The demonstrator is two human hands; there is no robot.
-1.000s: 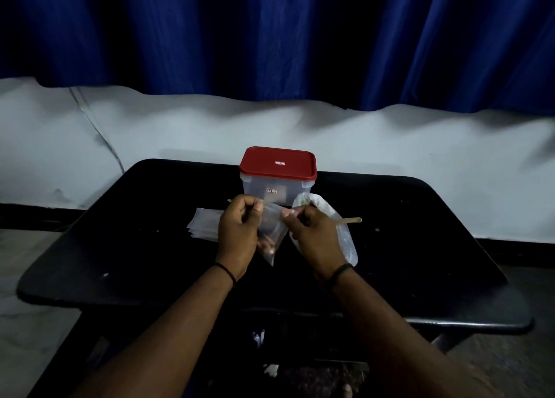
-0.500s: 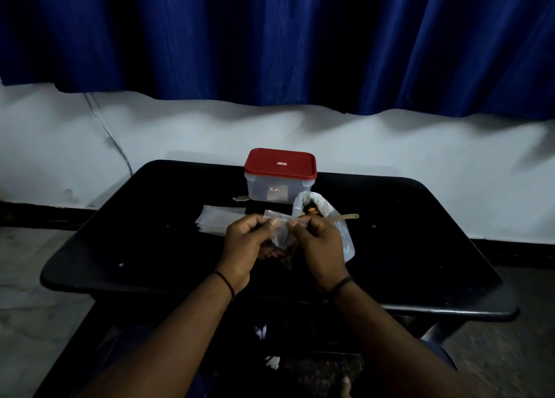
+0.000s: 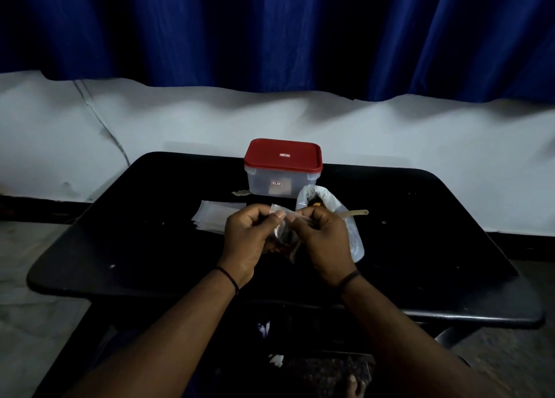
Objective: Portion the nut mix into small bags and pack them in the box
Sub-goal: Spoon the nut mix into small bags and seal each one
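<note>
Dimness swallows much of the scene: the small bag is clear plastic against a black worktop, so its outline is hard to follow, and its contents read only as a dark reddish-brown mass low down between the palms. Which nuts they are cannot be told. The big bag of mix is half hidden behind the right hand; only a speck of orange shows at its open mouth, and a pale wooden stick juts from it to the right. The box, red lid on, is translucent, and what it holds cannot be made out. Empty bags lie in a flat stack partly covered by the left hand.

Both hands are raised just above the worktop's middle, backs toward the camera, knuckles nearly meeting. Fingers of each hand are curled, thumb and forefinger of each pinching the small bag's top edge, left at one corner, right beside it. The bag hangs between them, in front of the box. Each wrist wears a thin dark band.
</note>
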